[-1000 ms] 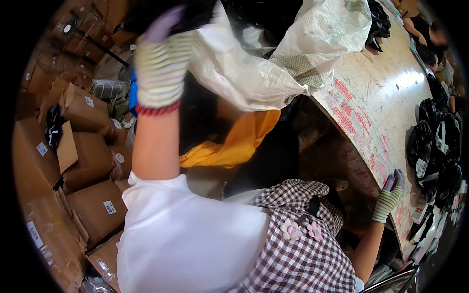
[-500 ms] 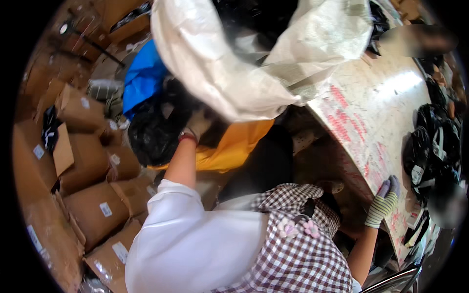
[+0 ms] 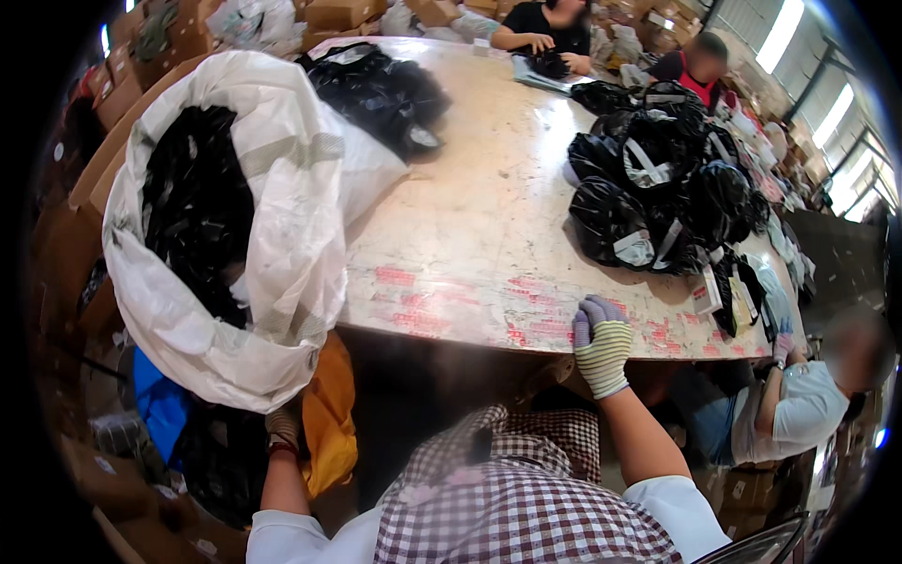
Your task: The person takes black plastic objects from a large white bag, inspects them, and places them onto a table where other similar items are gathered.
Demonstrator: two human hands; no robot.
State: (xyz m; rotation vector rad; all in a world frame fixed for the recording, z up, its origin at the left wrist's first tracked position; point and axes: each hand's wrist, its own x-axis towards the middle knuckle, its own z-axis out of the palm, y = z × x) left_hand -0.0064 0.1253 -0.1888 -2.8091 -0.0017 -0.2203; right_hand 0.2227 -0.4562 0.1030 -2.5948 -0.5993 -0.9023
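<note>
The left hand [image 3: 282, 428], gloved, reaches down beside the bench's near-left corner, touching the underside of the big white sack [image 3: 282, 273] that sags over that corner; whether its grip is closed on the fabric I cannot tell. The sack lies up and left from this hand, its long axis running away along the bench's left edge, mouth showing black goods. The right hand [image 3: 601, 343] rests on the bench [image 3: 470, 226]'s near edge, fingers curled narrow, holding nothing, farther off.
</note>
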